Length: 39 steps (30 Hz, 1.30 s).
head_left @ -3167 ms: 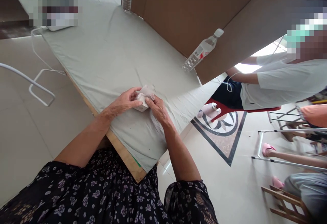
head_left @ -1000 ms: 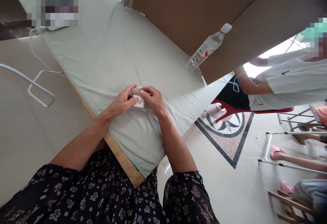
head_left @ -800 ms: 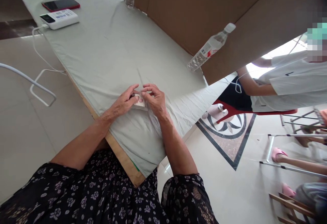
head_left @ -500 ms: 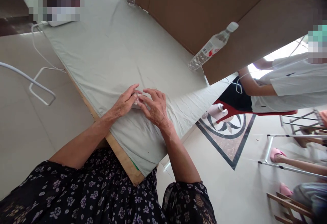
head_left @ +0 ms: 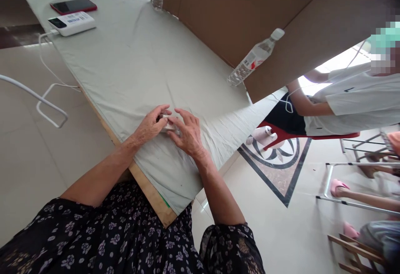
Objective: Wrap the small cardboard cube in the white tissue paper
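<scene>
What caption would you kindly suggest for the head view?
Left hand and right hand on a small pale block at a cloth-covered table, clear bottle beyond.

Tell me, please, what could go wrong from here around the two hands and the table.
The small white box, partly hidden between the left hand and right hand, might dent if pressed hard.
The white cable looping past the edge of the pale cloth-covered table could catch and pull the white rectangular device it plugs into.
The clear plastic bottle beside the brown cardboard panel might topple if bumped.
</scene>
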Motion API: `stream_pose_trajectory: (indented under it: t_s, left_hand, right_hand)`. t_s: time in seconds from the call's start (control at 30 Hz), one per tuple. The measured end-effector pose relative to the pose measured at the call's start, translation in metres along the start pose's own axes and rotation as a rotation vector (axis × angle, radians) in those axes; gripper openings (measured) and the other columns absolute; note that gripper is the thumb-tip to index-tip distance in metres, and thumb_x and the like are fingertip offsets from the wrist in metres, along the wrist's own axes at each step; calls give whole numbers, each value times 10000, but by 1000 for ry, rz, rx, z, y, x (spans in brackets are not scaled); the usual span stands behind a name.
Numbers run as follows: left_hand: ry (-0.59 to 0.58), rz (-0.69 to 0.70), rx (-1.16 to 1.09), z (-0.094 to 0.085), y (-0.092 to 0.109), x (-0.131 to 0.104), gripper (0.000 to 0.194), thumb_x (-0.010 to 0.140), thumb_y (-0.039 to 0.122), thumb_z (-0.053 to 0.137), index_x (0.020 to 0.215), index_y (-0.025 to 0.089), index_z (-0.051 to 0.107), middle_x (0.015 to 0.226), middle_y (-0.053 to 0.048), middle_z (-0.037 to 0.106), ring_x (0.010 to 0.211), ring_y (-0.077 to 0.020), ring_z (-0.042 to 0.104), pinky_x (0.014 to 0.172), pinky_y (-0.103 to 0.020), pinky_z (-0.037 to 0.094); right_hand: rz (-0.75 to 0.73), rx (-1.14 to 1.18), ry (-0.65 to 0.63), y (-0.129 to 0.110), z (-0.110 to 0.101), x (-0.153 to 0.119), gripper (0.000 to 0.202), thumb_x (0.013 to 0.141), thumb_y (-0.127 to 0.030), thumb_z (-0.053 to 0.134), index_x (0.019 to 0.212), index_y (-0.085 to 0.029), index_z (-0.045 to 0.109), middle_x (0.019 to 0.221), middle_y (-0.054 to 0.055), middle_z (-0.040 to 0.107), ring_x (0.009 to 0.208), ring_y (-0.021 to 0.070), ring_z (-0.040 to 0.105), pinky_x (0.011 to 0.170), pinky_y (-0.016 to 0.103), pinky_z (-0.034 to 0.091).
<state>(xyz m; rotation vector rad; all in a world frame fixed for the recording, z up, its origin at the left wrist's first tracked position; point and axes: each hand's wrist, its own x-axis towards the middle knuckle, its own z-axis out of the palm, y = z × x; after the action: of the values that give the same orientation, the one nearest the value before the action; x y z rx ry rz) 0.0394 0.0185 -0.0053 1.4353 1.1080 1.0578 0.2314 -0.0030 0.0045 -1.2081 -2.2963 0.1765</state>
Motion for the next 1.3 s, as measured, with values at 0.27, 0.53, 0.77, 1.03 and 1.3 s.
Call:
stream_pose_trajectory:
  t_s: [0.27,0.53,0.77,1.03,1.3]
  left_hand:
    - [200,2,-88,-3,-6,4,633,748,287,640,1370,175,598,1276,-136,705,1146,-272,671,1059,-490,535]
    - [348,-3,-158,-5,-8,7,611,649,268,647,1252,176,629,1189,-116,732,1189,-304,675,1108,-529,508]
    - [249,3,-57,-5,-5,2,729,659,281,650,1379,186,586,1297,-133,713,1271,-334,635,1174,-578,434]
    - [41,1,-20,-4,-3,-1,847,687,299,674,1498,149,480,1271,-140,715,1058,-254,694,988,-444,550]
    - [107,117,23,1,-6,0,784,729,299,691,1485,198,511,1268,-115,708,1176,-262,666,1075,-454,513]
  right_hand:
    - [152,261,230,11,1,-8,560,978,-552,625,1470,-314,506,1545,127,561,1463,311,505,1143,560,472]
    - [240,371,144,15,5,-12,704,932,-647,645,1522,-318,450,1590,128,518,1482,321,484,1124,565,498]
    - [197,374,57,21,15,-7,899,867,-730,676,1590,-308,348,1637,135,465,1542,340,413,1196,601,429]
    - [185,309,22,17,18,-1,850,865,-584,742,1575,-275,392,1461,137,629,1365,344,580,1165,594,437]
    - [201,286,114,15,18,-3,715,899,-453,730,1528,-247,459,1324,123,702,1245,300,642,1092,526,500]
